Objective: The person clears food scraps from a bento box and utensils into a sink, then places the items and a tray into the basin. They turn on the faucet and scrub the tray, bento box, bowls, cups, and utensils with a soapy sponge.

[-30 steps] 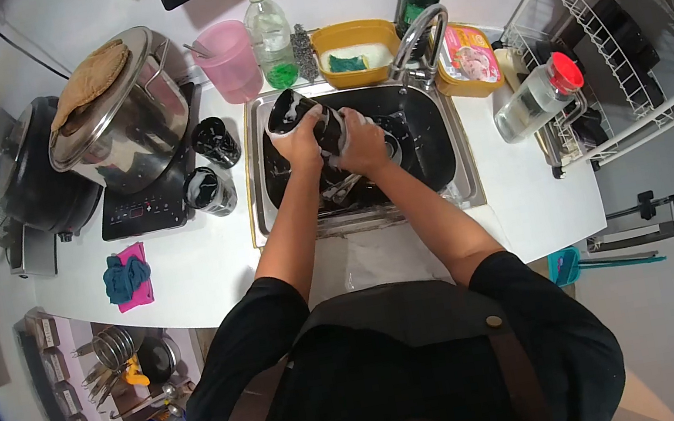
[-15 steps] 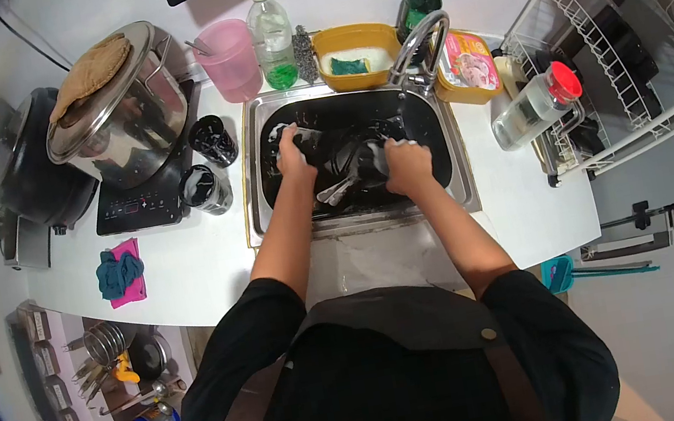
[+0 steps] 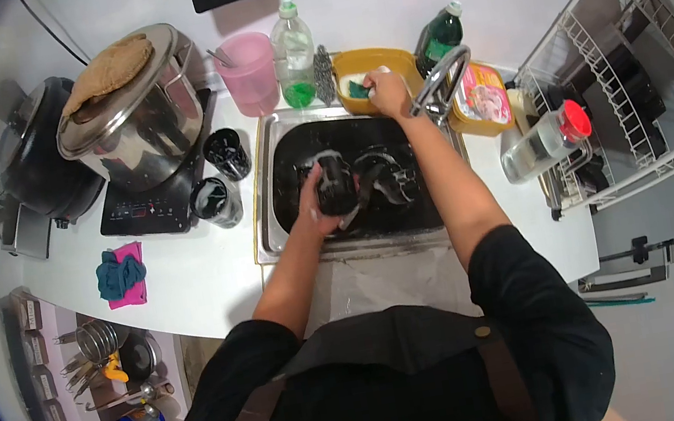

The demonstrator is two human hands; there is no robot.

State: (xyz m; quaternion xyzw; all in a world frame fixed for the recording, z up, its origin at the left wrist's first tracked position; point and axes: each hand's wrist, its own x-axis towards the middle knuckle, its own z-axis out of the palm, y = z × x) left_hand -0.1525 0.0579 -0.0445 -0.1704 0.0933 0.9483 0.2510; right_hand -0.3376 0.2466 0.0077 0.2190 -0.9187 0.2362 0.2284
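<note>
My left hand [image 3: 316,202] is wrapped round a dark cup [image 3: 336,182] streaked with suds, held over the black sink basin [image 3: 284,153]. At the back of the sink, my right hand [image 3: 389,91] reaches into a yellow tub [image 3: 344,60] of whitish suds. Its fingers are closed on a green sponge [image 3: 357,89], partly covered by the hand. Wet, soapy dishes lie in the basin, too dark to name. Two dark soapy tumblers, a rear one [image 3: 226,155] and a front one [image 3: 216,202], stand left of the sink.
A faucet [image 3: 442,81] arches beside my right forearm. Soap bottles [image 3: 295,54] and a pink pitcher [image 3: 248,75] line the back. A large steel pot [image 3: 144,131] sits on an induction cooker [image 3: 144,208] at left. Right are a red-lidded jug [image 3: 545,142] and a dish rack [image 3: 595,59].
My right hand has moved up from the basin to the sponge in the yellow tub. My left hand has come down and right and now holds a dark cup. The view has shifted slightly.
</note>
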